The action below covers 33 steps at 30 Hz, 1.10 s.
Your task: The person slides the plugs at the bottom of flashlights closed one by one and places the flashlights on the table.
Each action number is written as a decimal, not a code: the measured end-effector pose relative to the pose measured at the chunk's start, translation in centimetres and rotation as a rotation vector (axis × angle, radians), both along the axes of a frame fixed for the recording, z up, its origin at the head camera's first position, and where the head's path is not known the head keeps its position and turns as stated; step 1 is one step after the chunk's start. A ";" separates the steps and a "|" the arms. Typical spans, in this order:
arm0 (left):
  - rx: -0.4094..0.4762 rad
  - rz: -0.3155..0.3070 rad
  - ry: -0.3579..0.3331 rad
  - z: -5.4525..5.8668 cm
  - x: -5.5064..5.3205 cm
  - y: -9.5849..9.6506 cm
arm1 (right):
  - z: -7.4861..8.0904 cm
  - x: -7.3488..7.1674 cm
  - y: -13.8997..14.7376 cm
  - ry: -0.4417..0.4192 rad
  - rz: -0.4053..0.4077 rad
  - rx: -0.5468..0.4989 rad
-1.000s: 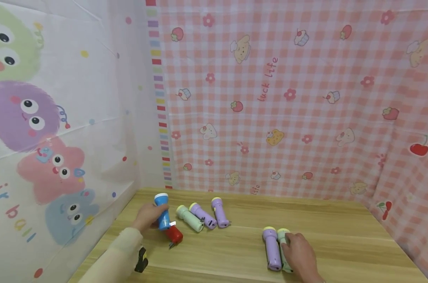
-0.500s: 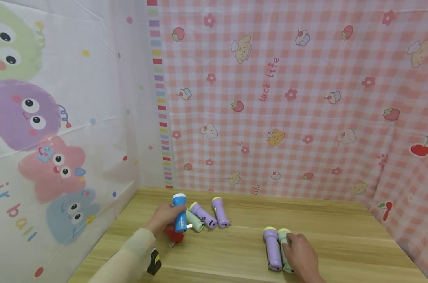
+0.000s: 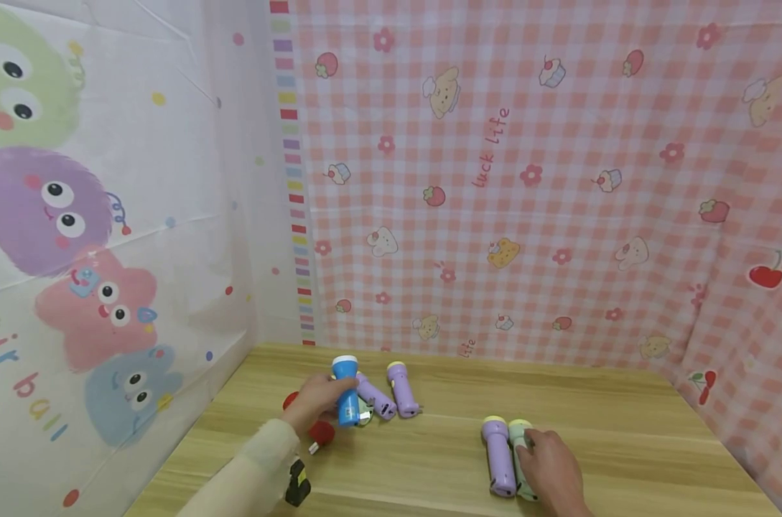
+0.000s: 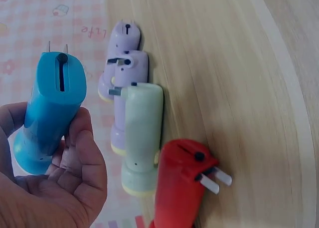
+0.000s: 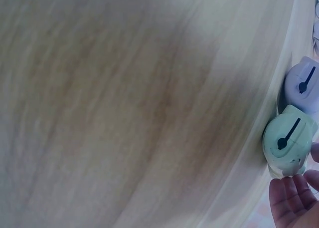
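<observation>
Near side, right: the right hand point(image 3: 554, 468) grips the right green flashlight point(image 5: 289, 133), fingers and thumb at opposite sides of its body. The flashlight lies on the table point(image 3: 429, 467), long axis running away from the person, pale yellow lens end farthest. The right purple flashlight point(image 3: 499, 459) lies just beside it on the left, nearly parallel.

Next, left: the red flashlight point(image 4: 179, 188) lies on the table, partly hidden in the head view by the left arm and hand. The left hand point(image 3: 319, 402) holds the blue flashlight point(image 3: 347, 395) between thumb and fingers, raised off the table. Its white lens end points away and its prong end toward the person; its long axis runs roughly parallel to the right pair, well apart to their left.

Beyond: the left green flashlight point(image 4: 143, 123), the middle purple flashlight point(image 3: 376, 396) and the far purple flashlight point(image 3: 402, 391).

Difference from half a second ago: the left hand and blue flashlight have shifted right, exposing the red flashlight's far end. The right hand's position is essentially unchanged.
</observation>
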<state>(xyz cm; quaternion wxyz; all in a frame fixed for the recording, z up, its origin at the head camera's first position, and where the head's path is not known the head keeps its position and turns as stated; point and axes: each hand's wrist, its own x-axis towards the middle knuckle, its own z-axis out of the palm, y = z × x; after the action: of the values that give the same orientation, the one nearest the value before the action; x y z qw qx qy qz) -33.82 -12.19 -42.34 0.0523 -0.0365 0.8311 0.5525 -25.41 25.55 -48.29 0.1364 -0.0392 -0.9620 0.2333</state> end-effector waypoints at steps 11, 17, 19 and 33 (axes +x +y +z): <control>0.124 -0.064 -0.013 -0.2 0.3 0.8 | -0.1 0.1 0.0 0.021 -0.008 -0.012; 0.136 -0.075 -0.022 -0.3 0.3 1.3 | -0.2 0.1 0.0 0.037 -0.024 -0.019; 0.142 -0.082 -0.021 -0.3 0.3 1.5 | -0.3 0.1 0.0 0.042 -0.024 -0.020; 0.136 -0.100 -0.017 -0.5 0.5 2.6 | -0.2 0.1 0.3 0.008 -0.041 -0.025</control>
<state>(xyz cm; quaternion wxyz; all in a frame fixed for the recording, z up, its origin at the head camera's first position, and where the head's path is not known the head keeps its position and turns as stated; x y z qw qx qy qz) -33.27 -9.61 -42.82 0.0894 0.0040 0.7919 0.6041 -25.34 25.80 -48.47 0.1446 -0.0595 -0.9574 0.2427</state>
